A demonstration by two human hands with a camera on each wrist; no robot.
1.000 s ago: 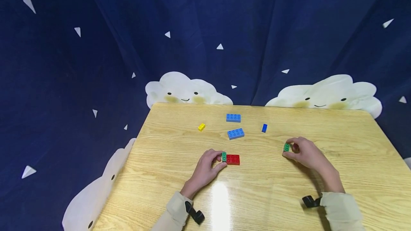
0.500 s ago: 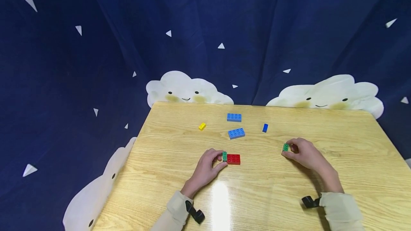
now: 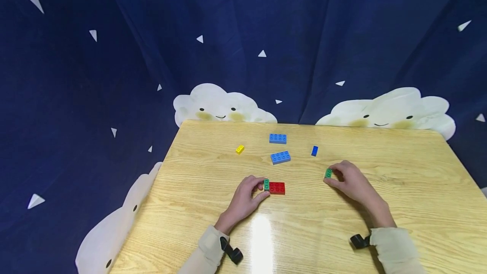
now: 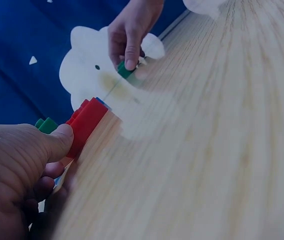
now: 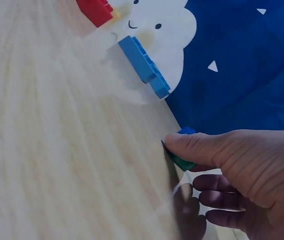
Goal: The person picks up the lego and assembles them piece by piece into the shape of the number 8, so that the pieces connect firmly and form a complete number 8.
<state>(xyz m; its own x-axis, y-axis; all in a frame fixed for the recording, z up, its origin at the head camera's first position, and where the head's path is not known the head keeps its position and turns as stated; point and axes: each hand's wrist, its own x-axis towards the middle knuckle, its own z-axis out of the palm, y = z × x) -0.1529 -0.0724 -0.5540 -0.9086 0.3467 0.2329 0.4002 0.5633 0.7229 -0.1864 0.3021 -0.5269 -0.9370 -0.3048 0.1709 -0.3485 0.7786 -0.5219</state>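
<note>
A red toy building brick (image 3: 277,188) lies on the table, with a small green brick (image 3: 266,184) seated on the studs at its left end. My left hand (image 3: 245,197) pinches that end between thumb and fingers; in the left wrist view the thumb presses the side of the red brick (image 4: 89,126). To the right, my right hand (image 3: 351,183) pinches a second small green brick (image 3: 328,173) between thumb and index finger, low over the wood. The right wrist view shows this green brick (image 5: 181,161) partly hidden by the thumb, the other fingers loosely curled.
Farther back on the wooden table (image 3: 304,223) lie two light blue bricks (image 3: 278,139), one behind the other. A small yellow brick (image 3: 239,149) lies left of them, a small dark blue brick (image 3: 314,151) right. A dark blue curtain (image 3: 243,33) hangs behind.
My right hand has moved left with its green brick, nearer to the red brick. The left hand keeps its hold at the same place.
</note>
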